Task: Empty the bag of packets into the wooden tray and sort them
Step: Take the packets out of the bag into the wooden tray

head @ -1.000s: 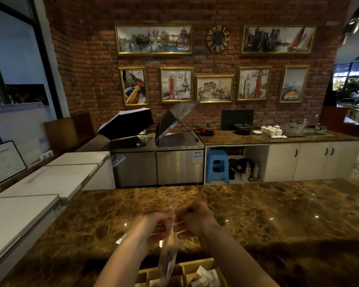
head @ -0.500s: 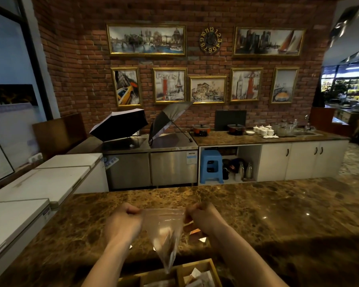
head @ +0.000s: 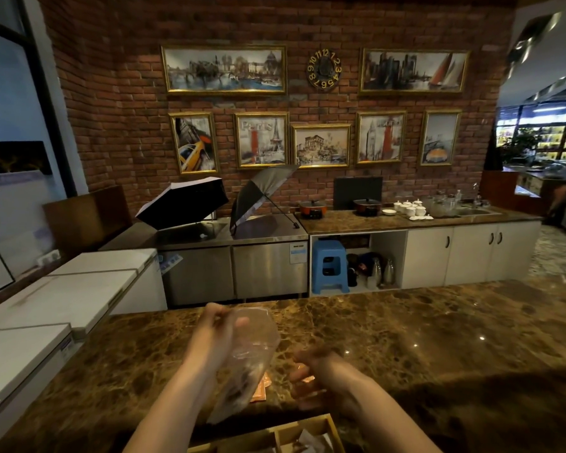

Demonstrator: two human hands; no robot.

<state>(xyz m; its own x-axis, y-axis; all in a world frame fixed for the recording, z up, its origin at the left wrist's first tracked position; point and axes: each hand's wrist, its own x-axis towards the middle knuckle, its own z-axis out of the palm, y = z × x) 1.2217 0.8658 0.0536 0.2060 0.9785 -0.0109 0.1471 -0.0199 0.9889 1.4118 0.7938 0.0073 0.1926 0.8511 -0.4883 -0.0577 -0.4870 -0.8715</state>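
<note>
The left hand (head: 214, 335) grips the bag (head: 245, 361) by its upper end, hanging it over the tray (head: 332, 429) at the worktop's (head: 438, 354) near edge so packets drop in; the right hand (head: 314, 371) hovers loosely curled, grasping nothing.

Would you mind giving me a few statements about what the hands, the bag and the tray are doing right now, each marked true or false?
1. The left hand holds the clear plastic bag above the counter. True.
2. The right hand is also gripping the bag. False: it is apart from the bag, to its right, with fingers loosely curled.
3. The wooden tray sits at the near edge of the marble counter, below the bag. True.
4. The tray's compartments are all bare. False: a pale packet lies in the right compartment.
5. Copper-coloured packets lie on the counter behind the bag. True.
</note>
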